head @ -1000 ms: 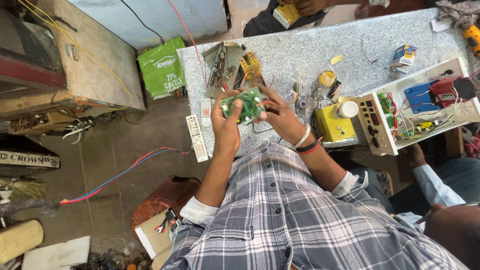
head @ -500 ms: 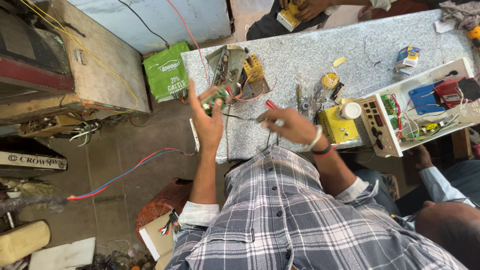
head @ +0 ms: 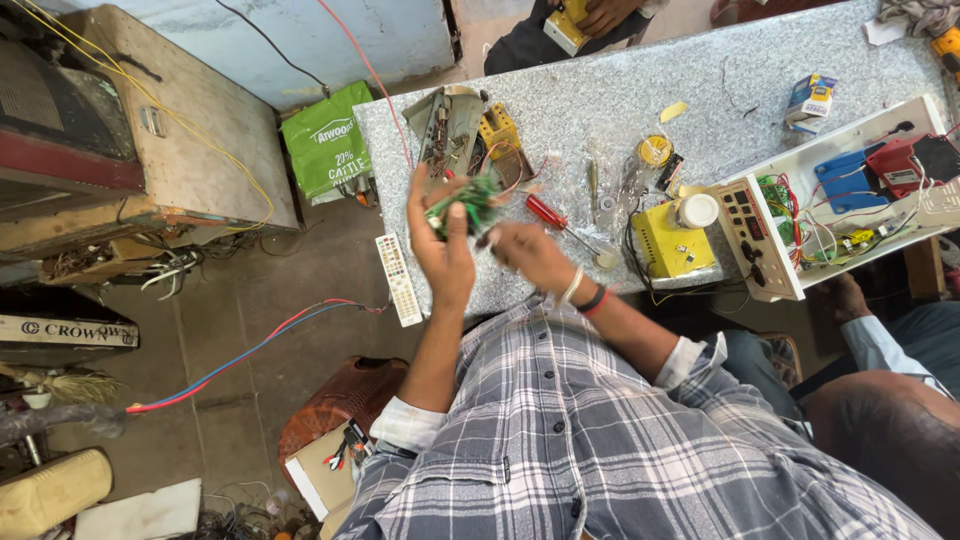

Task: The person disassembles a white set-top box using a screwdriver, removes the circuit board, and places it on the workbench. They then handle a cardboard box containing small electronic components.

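Observation:
My left hand (head: 441, 252) is raised over the near edge of the grey speckled table (head: 620, 90) and grips a small green circuit board (head: 463, 203). My right hand (head: 528, 256) is blurred just to the right of the board, its fingertips close to the board's lower edge; whether they grip anything is unclear. A red-handled screwdriver (head: 547, 213) shows right beyond that hand, its shaft pointing right. A white remote control (head: 398, 280) lies at the table's edge, left of my left wrist.
On the table are a metal chassis (head: 450, 125), a yellow box (head: 670, 248) with a white jar (head: 697, 210), a solder reel (head: 655, 150) and an open white wired case (head: 770, 255). Another person (head: 575, 20) sits opposite, a co-worker (head: 880, 335) at right. A green bag (head: 328, 150) stands at left.
My left hand has kept the green board and turned it upright. My right hand has come off the board's right side and now sits lower beside it. The view has shifted slightly.

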A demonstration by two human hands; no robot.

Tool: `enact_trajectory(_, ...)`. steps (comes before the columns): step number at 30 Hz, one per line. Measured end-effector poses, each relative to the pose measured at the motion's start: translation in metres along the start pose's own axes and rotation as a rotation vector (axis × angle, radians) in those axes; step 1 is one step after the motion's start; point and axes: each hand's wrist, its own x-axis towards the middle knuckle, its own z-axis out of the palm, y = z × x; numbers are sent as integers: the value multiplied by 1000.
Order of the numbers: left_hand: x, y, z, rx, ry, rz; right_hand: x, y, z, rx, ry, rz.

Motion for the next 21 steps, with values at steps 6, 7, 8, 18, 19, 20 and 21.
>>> enact_trajectory(6, 19, 3, -38, 778, -211, 115, -16, -42, -30, -470, -265, -242)
enact_trajectory(7, 18, 3, -43, 707, -331, -49, -13, -44, -37, -430, -179, -217)
enact_trajectory(8, 17, 2, -49, 629, -451, -212, -10, -44, -44, -387, -95, -190)
enact_trajectory(18, 5, -24, -40, -626, -103, -203, 3, 1, -8, -235, 43, -156)
enact_trajectory(19, 8, -27, -40, -673, -30, -178, 2, 2, -4, -170, -32, -133)
enact_trajectory(20, 9, -30, -41, -718, 48, -157, 0, 2, 0, -101, -108, -106)
enact_trajectory(21, 11, -32, -43, -721, 71, -137, -3, 4, 2, -29, -184, -79)
